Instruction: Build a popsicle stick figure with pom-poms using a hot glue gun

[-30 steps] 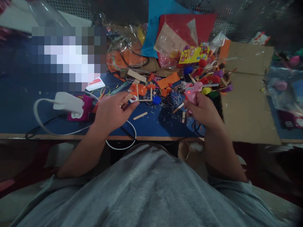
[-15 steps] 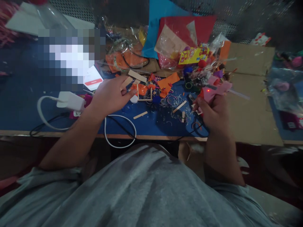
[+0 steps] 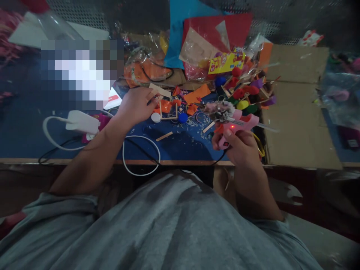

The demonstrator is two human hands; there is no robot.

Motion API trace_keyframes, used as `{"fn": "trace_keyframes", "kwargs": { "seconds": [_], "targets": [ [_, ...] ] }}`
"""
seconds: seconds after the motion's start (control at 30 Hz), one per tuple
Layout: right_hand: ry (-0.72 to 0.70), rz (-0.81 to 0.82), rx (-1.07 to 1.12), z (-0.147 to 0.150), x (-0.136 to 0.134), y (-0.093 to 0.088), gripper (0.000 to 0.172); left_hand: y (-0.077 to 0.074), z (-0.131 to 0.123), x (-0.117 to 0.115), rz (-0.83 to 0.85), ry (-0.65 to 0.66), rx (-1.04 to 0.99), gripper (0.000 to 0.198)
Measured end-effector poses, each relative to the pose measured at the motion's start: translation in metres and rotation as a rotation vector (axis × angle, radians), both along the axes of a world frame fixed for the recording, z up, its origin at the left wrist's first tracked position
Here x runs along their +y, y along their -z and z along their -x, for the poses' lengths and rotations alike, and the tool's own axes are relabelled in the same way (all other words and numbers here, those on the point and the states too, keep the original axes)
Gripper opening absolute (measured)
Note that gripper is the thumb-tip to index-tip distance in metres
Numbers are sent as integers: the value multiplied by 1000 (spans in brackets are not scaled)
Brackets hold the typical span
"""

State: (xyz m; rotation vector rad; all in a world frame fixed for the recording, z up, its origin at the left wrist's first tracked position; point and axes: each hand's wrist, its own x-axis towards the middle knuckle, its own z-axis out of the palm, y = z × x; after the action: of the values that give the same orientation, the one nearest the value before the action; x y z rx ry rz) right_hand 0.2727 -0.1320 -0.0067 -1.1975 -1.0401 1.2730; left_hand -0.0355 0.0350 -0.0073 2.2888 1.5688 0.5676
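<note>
Right hand [image 3: 242,146] grips pink plastic glue gun [image 3: 239,122] right of centre; blue tabletop [image 3: 180,150] shows between hands and front edge [image 3: 182,164]. Left hand [image 3: 136,105], centre-left: fingers partly hidden, can't tell grip.

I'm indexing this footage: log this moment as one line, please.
left hand: beside stick frame, grip unclear | right hand: holds pink glue gun, red light lit | loose stick: on blue tabletop
</note>
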Motion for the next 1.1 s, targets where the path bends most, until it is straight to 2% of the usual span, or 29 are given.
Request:
{"fn": "trace_keyframes", "kwargs": {
  "seconds": [0.13, 0.27, 0.4, 0.43, 0.47, 0.57, 0.67, 0.8, 0.97, 1.1],
  "targets": [
    [1, -24, 5, 2, 0, 3, 39, 0, -5, -2, -61, -5, -14, 21],
    [-3, -26, 14, 2, -2, 5, 38, -5, -7, -14, -88, 16, -63, 15],
    [2, -22, 1, 2, -8, 6, 36, -14, -7, -35, -55, 74, -47, 16],
    [-3, -21, 4, 3, -10, 7, 36, -16, -7, -41, -26, 126, -21, 20],
    [-12, -16, 8, 3, -12, 8, 35, -18, -6, -48, -79, 87, -55, 16],
    [-36, 22, 36, 8, -17, 13, 31, -20, -5, -68, -113, 86, -91, 12],
    [-42, 94, 31, 14, -20, 18, 42, -16, -4, -88, -164, 142, -162, 11],
    [-127, 203, -30, 21, -24, 19, 59, -5, 1, -104, -313, 213, -236, 12],
    [-163, 214, -79, 26, -29, 27, 54, 12, 10, -109, -436, 352, -235, 13],
    [-240, 158, -177, 25, -29, 37, 47, 17, 13, -106, -465, 361, -273, 16]
  ]
}}
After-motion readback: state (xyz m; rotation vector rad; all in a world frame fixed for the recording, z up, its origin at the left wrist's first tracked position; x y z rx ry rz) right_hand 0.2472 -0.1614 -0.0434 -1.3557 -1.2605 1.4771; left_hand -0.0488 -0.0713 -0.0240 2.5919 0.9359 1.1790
